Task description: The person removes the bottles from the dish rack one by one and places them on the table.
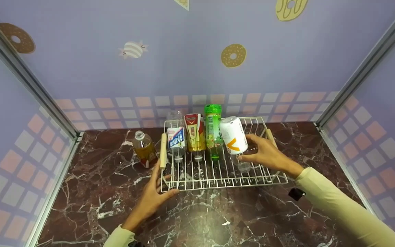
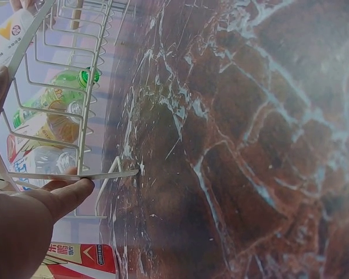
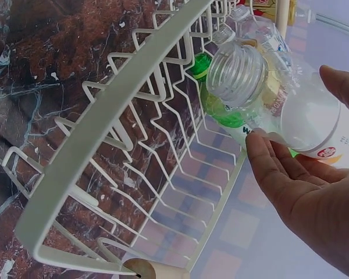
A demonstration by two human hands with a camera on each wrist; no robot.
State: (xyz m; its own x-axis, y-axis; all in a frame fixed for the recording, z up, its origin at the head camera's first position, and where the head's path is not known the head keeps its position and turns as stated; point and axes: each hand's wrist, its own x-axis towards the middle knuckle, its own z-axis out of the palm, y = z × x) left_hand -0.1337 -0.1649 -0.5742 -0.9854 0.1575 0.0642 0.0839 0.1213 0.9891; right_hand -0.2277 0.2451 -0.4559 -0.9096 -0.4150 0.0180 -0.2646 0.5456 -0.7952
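Evidently the step in hand was setting a white-sleeved plastic bottle with an orange mark and a clear threaded neck [image 1: 233, 137] into a cream-coated wire rack with pale wooden handles [image 3: 96, 131]. The right hand [image 1: 264, 154] had its grip closed round the white bottle, thumb on one side and fingers on the other, and held it over the right part of the rack, tilted, neck downward. Whether the neck already touched the wires could not be told. The left hand [image 1: 153, 193] had its grip curled round the rack's near left corner, seemingly to steady it on the dark red, white-veined marble counter [image 1: 108, 192]. Side by side in the rack, necks toward the person, were a clear plastic bottle with a white and blue label [image 1: 176, 137], a yellow bottle with a red label [image 1: 194, 132] and a green plastic bottle with a green cap [image 1: 213, 132], the last just beside the white one. An amber-filled plastic bottle with a clear neck [image 1: 144, 151] stood upright on the counter, left of the rack. As I judged it, the next move called for lowering the white bottle's neck between the wires, clear of its green neighbour, before letting go
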